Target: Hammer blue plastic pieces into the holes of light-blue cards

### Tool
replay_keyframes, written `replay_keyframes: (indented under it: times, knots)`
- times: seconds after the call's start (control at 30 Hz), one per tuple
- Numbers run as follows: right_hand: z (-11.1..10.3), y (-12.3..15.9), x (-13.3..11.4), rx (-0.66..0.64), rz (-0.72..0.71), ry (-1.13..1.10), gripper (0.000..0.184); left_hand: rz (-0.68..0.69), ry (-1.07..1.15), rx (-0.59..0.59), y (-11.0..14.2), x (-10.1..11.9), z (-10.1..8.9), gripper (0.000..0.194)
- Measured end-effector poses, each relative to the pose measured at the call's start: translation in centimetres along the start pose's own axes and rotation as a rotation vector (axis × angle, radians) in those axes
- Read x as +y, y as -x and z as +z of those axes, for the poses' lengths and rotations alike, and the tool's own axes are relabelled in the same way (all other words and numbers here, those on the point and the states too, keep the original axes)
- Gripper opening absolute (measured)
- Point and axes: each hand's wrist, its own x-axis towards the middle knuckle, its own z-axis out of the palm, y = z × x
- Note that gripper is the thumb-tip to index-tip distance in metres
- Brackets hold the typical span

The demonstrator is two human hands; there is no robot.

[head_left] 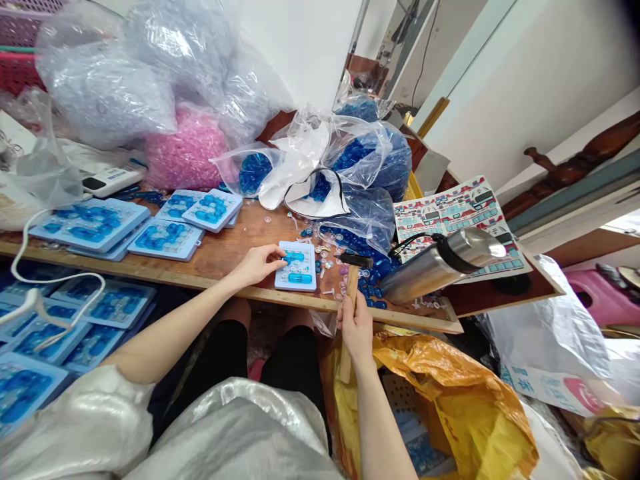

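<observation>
A light blue tray (299, 279) with blue plastic pieces in its slots lies near the front edge of the wooden table (235, 250). My left hand (259, 263) rests on the tray's left side, fingers curled against it. My right hand (356, 327) is wrapped round the wooden handle of a small hammer (353, 275), whose dark head hangs just right of the tray. Loose blue pieces (367, 277) and small clear bits lie scattered beside the hammer head.
Filled light blue trays (165, 237) sit stacked at the left and below the table. Clear bags of blue pieces (367, 157) and pink pieces (186, 150) stand behind. A steel flask (440, 263) lies on a sticker sheet (453, 207); a yellow bag (450, 393) is at the lower right.
</observation>
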Motion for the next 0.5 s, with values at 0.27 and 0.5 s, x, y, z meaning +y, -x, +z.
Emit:
replay_keyframes:
  times: [0.27,0.5]
  knots:
    - [-0.1,0.1,-2.6,-0.033,-0.097,0.197,0.042,0.08,-0.13,0.07,-0.1,-0.1,0.5,0.025]
    - [2.4,-0.4,-6.8,-0.267,-0.134,0.531,0.041,0.058,-0.136,0.1,-0.1,-0.3,0.9,0.022]
